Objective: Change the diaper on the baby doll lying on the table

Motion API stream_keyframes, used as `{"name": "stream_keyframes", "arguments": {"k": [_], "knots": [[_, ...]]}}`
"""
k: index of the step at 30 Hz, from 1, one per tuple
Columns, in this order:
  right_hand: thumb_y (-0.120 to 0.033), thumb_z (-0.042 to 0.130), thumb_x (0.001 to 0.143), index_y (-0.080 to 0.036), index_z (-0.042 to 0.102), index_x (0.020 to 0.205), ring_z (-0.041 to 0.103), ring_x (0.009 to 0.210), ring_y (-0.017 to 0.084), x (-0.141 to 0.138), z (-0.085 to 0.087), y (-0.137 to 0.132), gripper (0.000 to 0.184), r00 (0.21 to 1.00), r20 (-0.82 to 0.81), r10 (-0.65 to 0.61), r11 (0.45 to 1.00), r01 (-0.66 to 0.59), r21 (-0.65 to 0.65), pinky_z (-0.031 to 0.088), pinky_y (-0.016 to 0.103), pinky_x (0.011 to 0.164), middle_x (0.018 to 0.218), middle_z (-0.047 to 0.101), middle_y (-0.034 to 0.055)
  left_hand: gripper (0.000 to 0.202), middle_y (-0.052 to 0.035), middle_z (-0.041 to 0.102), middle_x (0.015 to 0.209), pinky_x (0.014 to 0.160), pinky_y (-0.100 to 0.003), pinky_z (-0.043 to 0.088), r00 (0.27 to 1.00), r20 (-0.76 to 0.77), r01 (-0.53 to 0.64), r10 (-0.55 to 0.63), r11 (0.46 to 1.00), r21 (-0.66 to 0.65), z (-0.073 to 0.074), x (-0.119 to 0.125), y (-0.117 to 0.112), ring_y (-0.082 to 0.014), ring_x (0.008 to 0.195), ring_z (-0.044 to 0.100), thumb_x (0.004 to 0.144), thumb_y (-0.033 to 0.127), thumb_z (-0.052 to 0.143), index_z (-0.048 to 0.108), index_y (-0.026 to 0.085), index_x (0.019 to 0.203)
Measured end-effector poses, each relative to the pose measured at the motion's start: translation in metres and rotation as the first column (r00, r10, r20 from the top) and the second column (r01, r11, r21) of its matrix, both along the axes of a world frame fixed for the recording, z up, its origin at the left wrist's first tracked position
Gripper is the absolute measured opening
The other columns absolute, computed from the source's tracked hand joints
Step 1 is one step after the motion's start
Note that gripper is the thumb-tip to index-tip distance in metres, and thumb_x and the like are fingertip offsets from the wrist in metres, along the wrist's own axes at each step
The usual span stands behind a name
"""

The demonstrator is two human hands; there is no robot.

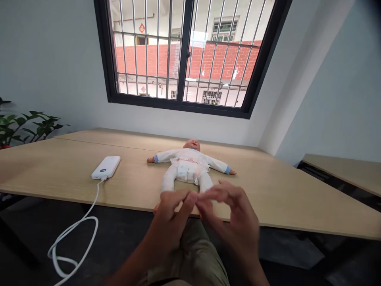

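Observation:
A baby doll (193, 144) lies on its back on the table, arms spread wide, its head toward the window. It wears a white top with blue cuffs and a white diaper (188, 171) around its hips. In front of its legs, my left hand (172, 216) is closed, thumb against the fingers. Close beside it, my right hand (233, 216) is closed in a pinch, slightly blurred. The fingertips of both hands meet or nearly meet. Anything between them is too small or hidden to make out. My hands cover the doll's lower legs.
A white power bank (107, 167) lies on the wooden table (268, 186) at the left, its white cable (86, 216) hanging over the front edge. A leafy plant (32, 125) stands far left. Behind the table is a barred window (181, 105); another table (342, 169) is at right.

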State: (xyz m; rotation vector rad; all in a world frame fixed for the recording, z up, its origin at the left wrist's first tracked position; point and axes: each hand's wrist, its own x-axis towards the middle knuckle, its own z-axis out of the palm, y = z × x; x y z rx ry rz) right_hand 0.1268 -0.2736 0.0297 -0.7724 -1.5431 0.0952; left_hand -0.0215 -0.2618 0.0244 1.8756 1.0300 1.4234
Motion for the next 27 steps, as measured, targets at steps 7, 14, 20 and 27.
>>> {"name": "stream_keyframes", "arguments": {"k": [7, 14, 20, 27], "knots": [[-0.013, 0.076, 0.076, -0.031, 0.047, 0.087, 0.071, 0.08, 0.027, -0.019, 0.003, -0.065, 0.036, 0.985, -0.042, -0.167, 0.98, 0.171, 0.102, 0.048, 0.057, 0.098, 0.077, 0.073, -0.0022, 0.049, -0.0023, 0.051, 0.056, 0.043, -0.028, 0.035, 0.974, 0.225, 0.087, -0.028, 0.963, -0.255, 0.003, 0.003, -0.058, -0.0165, 0.052, 0.045, 0.083, 0.068, 0.05, 0.063, 0.025, 0.064], [-0.016, 0.079, 0.073, -0.026, 0.04, 0.066, 0.072, 0.072, 0.022, -0.004, 0.017, -0.068, 0.041, 0.943, 0.214, -0.256, 0.963, 0.229, 0.141, 0.056, 0.042, 0.084, 0.07, 0.074, -0.0037, 0.052, 0.0015, 0.042, 0.052, 0.044, -0.022, 0.032, 0.976, 0.188, 0.15, -0.109, 0.964, -0.222, 0.014, 0.003, -0.061, -0.0103, 0.049, 0.034, 0.091, 0.059, 0.045, 0.051, 0.019, 0.059], [-0.015, 0.076, 0.075, -0.023, 0.035, 0.057, 0.071, 0.069, 0.019, 0.0, 0.021, -0.069, 0.046, 0.927, 0.259, -0.272, 0.959, 0.24, 0.151, 0.055, 0.035, 0.077, 0.069, 0.074, -0.004, 0.047, 0.0034, 0.038, 0.053, 0.045, -0.019, 0.03, 0.971, 0.195, 0.173, -0.139, 0.971, -0.168, 0.01, 0.001, -0.064, -0.0086, 0.049, 0.032, 0.096, 0.047, 0.044, 0.05, 0.018, 0.06], [-0.012, 0.072, 0.079, -0.023, 0.045, 0.061, 0.07, 0.071, 0.015, -0.009, 0.02, -0.077, 0.034, 0.884, 0.289, -0.368, 0.925, 0.316, 0.213, 0.05, 0.031, 0.078, 0.077, 0.075, -0.0079, 0.044, 0.003, 0.042, 0.053, 0.046, -0.02, 0.03, 0.98, 0.146, 0.151, -0.136, 0.984, -0.096, 0.013, -0.001, -0.065, -0.0086, 0.048, 0.033, 0.097, 0.04, 0.045, 0.053, 0.018, 0.06]]}}
